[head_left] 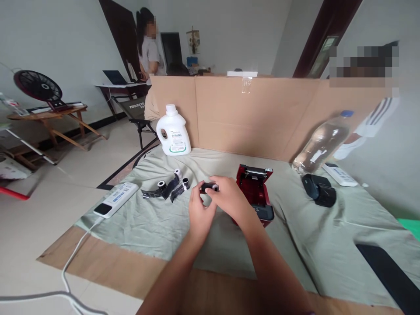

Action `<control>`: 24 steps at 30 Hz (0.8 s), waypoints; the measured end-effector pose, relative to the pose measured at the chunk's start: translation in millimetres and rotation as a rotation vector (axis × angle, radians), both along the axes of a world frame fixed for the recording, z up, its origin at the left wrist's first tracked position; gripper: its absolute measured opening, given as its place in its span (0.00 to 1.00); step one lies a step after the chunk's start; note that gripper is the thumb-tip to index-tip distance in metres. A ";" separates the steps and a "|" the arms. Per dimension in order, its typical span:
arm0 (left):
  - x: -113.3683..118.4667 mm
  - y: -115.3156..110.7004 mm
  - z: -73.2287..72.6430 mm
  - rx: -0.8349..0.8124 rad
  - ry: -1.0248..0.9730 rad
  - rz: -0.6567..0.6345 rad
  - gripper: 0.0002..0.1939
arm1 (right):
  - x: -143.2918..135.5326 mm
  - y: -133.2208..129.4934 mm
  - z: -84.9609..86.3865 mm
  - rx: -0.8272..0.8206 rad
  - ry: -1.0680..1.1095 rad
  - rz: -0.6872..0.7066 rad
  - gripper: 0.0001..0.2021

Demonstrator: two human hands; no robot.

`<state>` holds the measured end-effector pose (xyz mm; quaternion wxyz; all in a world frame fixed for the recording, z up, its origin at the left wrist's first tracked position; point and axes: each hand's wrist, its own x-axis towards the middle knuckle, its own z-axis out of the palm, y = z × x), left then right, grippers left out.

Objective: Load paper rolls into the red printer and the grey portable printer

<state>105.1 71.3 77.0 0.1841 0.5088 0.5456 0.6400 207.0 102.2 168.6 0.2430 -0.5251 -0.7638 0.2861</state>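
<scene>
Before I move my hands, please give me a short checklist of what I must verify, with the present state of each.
1. Black roll held between left hand and right hand: ok.
2. Lid of red device raised: ok.
3. White jug upright: ok.
4. Dark strips of the loose rolls wound up: not ok, they trail on the cloth.
5. Black roll's strip end secured: cannot tell, too small to see.

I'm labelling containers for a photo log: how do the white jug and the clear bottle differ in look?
The white jug is opaque, while the clear bottle is see-through. The jug has a white cap; the bottle has a blue cap. The jug has a side handle and printed label; the bottle shows neither. Both are by the cardboard panel.
</scene>
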 end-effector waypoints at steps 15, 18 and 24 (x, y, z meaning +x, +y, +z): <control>-5.6 15.0 2.1 -0.142 -0.964 -0.329 0.24 | 40.0 6.1 18.5 -0.037 0.125 0.081 0.16; -7.8 14.9 3.1 -0.209 -1.080 -0.460 0.26 | 45.3 10.8 14.2 -0.067 0.079 0.140 0.18; -11.6 14.9 0.8 -0.306 -1.085 -0.558 0.24 | 51.1 18.9 5.9 -0.046 0.021 0.400 0.26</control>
